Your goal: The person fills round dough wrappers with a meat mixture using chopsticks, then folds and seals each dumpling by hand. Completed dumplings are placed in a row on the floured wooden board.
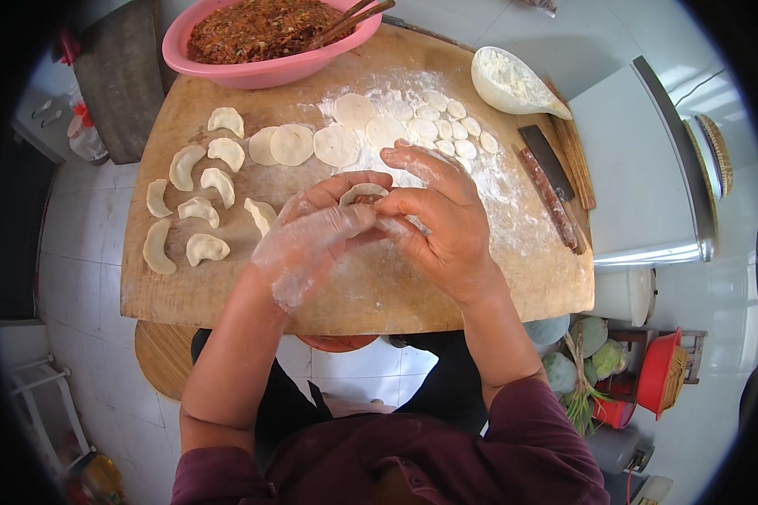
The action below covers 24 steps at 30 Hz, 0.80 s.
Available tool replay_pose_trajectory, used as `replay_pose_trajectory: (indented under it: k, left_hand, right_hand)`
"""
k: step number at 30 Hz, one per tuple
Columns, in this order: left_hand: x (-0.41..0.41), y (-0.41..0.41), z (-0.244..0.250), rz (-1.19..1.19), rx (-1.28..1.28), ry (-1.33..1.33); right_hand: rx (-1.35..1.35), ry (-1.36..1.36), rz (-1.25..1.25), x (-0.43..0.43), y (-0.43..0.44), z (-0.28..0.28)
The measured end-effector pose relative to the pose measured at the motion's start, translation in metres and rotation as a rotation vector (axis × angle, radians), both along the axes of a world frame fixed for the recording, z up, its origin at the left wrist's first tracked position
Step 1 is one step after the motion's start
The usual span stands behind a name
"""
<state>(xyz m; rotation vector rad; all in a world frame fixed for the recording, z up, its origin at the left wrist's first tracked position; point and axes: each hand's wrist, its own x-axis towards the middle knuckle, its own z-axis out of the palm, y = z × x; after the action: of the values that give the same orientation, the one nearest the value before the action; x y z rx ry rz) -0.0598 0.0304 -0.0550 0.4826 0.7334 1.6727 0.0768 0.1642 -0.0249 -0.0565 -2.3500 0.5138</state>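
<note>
My left hand (316, 230), dusted with flour, cups a partly folded dumpling (361, 192) whose reddish filling shows in the opening. The thumb and fingertips of my right hand (439, 221) pinch the right edge of its wrapper, with the index finger raised. Folded dumplings (197, 210) lie at the left of the wooden board (379, 300), one of them partly behind my left hand. Beyond my hands is a row of round flat wrappers (336, 146), two of them overlapping. Small dough discs (443, 129) rest on scattered flour to the right.
A pink basin (271, 72) of minced filling (259, 28), with chopsticks (347, 26) in it, stands at the far left. On the right are a flour scoop (511, 82), a dark flat blade (546, 161), a rolling pin (546, 196) and a straw brush (578, 164).
</note>
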Motion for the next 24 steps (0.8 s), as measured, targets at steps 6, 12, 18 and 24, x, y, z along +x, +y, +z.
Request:
replay_pose_trajectory:
  k: [6,12,18,24]
  left_hand:
    - [0.001,-0.002,-0.003,0.031,0.0,0.498]
    - [0.008,0.001,-0.015,0.132,0.023,0.675]
    - [0.006,-0.003,-0.013,0.157,0.035,0.811]
    - [0.003,-0.006,-0.007,0.146,0.05,0.847]
  right_hand:
    - [-0.05,-0.038,-0.029,0.0,-0.004,-0.002]
    - [-0.067,-0.09,-0.038,-0.001,-0.005,-0.001]
    - [-0.099,-0.111,-0.028,-0.003,-0.006,-0.004]
    - [-0.15,-0.08,-0.028,-0.006,-0.006,-0.001]
